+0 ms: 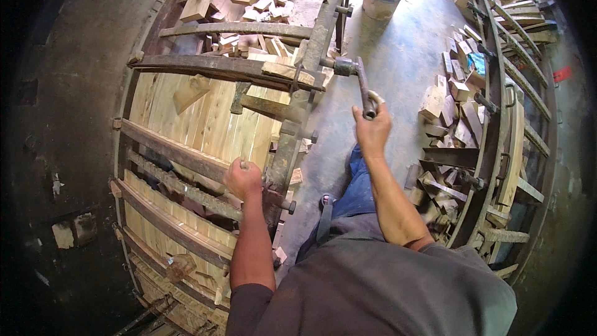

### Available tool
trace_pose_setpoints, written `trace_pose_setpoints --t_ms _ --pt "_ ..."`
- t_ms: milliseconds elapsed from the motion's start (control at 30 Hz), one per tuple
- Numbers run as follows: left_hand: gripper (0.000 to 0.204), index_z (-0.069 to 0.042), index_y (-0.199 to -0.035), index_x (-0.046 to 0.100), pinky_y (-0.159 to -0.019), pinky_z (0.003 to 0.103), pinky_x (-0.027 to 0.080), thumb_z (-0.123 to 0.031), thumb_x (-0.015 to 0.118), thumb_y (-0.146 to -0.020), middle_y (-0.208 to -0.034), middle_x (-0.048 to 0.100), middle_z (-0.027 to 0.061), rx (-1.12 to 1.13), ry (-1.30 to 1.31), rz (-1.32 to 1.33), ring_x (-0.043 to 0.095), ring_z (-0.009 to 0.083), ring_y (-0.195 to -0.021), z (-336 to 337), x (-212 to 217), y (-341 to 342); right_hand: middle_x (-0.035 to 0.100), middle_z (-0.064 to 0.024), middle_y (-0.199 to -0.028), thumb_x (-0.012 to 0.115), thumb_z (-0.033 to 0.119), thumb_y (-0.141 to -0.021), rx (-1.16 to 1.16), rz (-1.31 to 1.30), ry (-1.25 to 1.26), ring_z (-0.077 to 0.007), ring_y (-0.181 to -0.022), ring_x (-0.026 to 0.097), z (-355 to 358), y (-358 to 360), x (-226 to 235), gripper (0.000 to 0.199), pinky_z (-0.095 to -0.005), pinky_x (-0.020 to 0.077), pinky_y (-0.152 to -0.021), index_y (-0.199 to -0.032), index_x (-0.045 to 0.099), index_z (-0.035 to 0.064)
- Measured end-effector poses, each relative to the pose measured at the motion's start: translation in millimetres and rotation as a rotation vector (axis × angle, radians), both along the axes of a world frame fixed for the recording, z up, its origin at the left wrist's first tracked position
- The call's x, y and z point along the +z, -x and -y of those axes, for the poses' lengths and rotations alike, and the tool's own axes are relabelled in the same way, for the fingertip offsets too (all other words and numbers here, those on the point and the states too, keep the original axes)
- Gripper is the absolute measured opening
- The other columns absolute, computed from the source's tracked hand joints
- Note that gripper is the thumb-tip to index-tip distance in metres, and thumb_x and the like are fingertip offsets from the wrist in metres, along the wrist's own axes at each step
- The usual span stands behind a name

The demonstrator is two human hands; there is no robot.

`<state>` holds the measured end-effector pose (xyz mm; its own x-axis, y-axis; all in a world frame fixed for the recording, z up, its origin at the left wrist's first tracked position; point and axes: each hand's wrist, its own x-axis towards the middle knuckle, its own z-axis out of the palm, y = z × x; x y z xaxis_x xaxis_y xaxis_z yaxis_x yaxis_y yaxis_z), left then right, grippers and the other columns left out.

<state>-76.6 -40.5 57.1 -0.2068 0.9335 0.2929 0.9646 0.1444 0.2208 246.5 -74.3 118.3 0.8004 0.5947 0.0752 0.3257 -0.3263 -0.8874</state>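
Observation:
My right hand (373, 130) is closed around the lower end of a metal socket wrench (364, 84). Its socket end sits at a screw on the side of the metal clamp rack (283, 155). My left hand (243, 180) is a closed fist at the end of a dark crossbar (180, 148), against the rack; what its fingers grip, if anything, is hidden. Between the crossbars lies a panel of pale wood strips (214, 118). A hammer (264, 106) with a wooden handle rests on it, beside a loose wood block (189, 92).
Another rack (491, 124) stands on my right, with many wood offcuts (457, 102) piled by it. A bucket (383, 0) is on the floor ahead. More crossbars and a lower wood panel (165, 211) lie nearer on my left. Screw ends (290, 205) jut into the walkway.

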Motion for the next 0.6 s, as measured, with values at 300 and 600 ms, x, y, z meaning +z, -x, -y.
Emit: trace_pose_setpoints --t_ms 300,600 --pt "0.016 -0.008 -0.088 0.071 -0.084 0.043 0.045 -0.014 0.061 -0.076 -0.086 0.07 0.0127 -0.039 0.019 -0.051 0.062 0.0331 -0.082 -9 -3 0 0.064 -0.0064 -0.079 0.065 0.005 -0.082 -0.031 0.176 -0.313 -0.0186 -0.073 0.062 -59 -28 12 0.024 -0.0324 0.0492 -0.067 -0.106 0.07 0.0049" --pt "0.014 -0.005 -0.089 0.067 -0.09 0.046 0.046 -0.012 0.062 -0.079 -0.084 0.068 0.0145 -0.052 0.042 -0.036 0.063 0.0345 -0.082 -17 7 -10 0.054 -0.0042 -0.058 0.057 0.006 -0.085 -0.121 -0.117 -0.45 -0.0117 -0.043 0.05 -223 -169 13 0.015 -0.0262 0.0429 -0.044 -0.094 0.065 -0.0039"
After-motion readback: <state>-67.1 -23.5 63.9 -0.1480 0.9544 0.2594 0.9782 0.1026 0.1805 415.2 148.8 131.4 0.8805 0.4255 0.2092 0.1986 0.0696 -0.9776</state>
